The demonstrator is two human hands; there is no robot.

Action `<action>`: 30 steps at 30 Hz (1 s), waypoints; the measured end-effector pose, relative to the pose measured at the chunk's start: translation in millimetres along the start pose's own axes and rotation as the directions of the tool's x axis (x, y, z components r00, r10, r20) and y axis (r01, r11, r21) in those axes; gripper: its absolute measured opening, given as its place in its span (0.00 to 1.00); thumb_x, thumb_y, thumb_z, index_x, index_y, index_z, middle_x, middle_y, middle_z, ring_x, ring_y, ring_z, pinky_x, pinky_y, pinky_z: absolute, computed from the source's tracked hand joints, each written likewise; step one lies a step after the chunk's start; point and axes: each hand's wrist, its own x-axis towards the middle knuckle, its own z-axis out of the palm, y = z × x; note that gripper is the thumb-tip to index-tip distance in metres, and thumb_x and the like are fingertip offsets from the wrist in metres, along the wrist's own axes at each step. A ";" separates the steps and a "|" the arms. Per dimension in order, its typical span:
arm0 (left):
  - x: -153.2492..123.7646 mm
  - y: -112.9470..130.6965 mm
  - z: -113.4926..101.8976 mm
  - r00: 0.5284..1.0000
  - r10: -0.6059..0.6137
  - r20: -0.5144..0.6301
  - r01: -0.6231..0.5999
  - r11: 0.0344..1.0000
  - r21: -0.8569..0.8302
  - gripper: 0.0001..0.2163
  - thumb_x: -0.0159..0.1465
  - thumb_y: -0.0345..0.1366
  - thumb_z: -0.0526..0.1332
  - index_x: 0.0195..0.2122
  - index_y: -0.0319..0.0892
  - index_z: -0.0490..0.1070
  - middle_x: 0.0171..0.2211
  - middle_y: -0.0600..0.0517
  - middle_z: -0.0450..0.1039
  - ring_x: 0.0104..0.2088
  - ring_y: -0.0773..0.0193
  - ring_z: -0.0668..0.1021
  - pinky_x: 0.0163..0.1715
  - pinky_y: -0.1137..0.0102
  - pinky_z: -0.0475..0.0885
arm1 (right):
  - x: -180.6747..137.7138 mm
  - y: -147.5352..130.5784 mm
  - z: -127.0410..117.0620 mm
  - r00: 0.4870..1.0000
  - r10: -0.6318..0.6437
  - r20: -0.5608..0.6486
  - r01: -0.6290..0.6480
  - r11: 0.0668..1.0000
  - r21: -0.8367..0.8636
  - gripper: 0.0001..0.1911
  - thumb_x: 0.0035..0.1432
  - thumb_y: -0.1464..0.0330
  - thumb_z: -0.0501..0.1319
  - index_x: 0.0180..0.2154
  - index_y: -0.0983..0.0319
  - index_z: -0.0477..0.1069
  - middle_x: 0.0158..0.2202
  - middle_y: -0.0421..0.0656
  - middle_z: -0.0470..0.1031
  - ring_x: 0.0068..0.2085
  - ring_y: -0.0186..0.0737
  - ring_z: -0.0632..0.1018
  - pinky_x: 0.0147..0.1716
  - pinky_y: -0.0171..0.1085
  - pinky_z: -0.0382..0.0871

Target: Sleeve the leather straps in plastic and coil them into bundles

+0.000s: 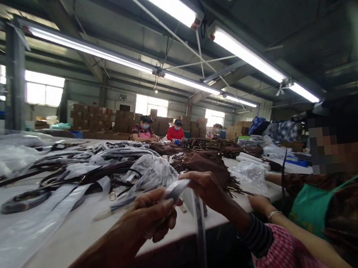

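My left hand [149,216] and my right hand [208,188] are both closed on a long narrow strap wrapped in clear plastic [180,189], held just above the near edge of the white table [80,234]. The wrapped strap hangs down from my right hand past the table edge. Behind my hands lies a heap of plastic-sleeved dark straps [106,171]. Brown fringed bags [207,163] are piled just beyond my right hand.
A person in a green apron [327,208] sits close at my right, one hand [259,204] resting on the table edge. Several other people [175,132] work at the far end. Cardboard boxes [100,118] are stacked at the back. Crumpled plastic [250,173] lies to the right.
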 end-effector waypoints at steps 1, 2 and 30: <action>1.3 -2.0 1.3 1.000 -0.015 -0.003 0.015 1.000 0.007 0.16 0.65 0.48 0.69 0.42 0.39 0.78 0.25 0.51 0.75 0.18 0.74 0.66 0.18 0.76 0.50 | -1.6 2.7 2.0 1.000 0.029 -0.008 -0.029 0.999 0.018 0.14 0.71 0.64 0.59 0.48 0.58 0.82 0.38 0.44 0.84 0.38 0.44 0.82 0.40 0.38 0.69; 2.6 -4.3 1.9 0.999 -0.035 -0.002 0.035 0.999 0.014 0.15 0.64 0.47 0.70 0.42 0.40 0.78 0.27 0.50 0.77 0.18 0.73 0.68 0.18 0.76 0.51 | -2.8 4.7 2.9 0.998 0.057 -0.026 -0.056 0.998 0.036 0.15 0.70 0.64 0.58 0.48 0.59 0.82 0.36 0.43 0.83 0.36 0.44 0.81 0.39 0.38 0.69; -11.4 -38.4 4.5 0.986 -0.165 0.028 0.168 0.972 -0.163 0.14 0.62 0.39 0.73 0.45 0.39 0.79 0.40 0.41 0.84 0.30 0.60 0.84 0.28 0.73 0.75 | -39.2 25.3 27.2 0.944 0.324 0.058 -0.318 0.851 0.418 0.15 0.63 0.59 0.63 0.35 0.64 0.82 0.25 0.40 0.76 0.27 0.37 0.76 0.30 0.33 0.69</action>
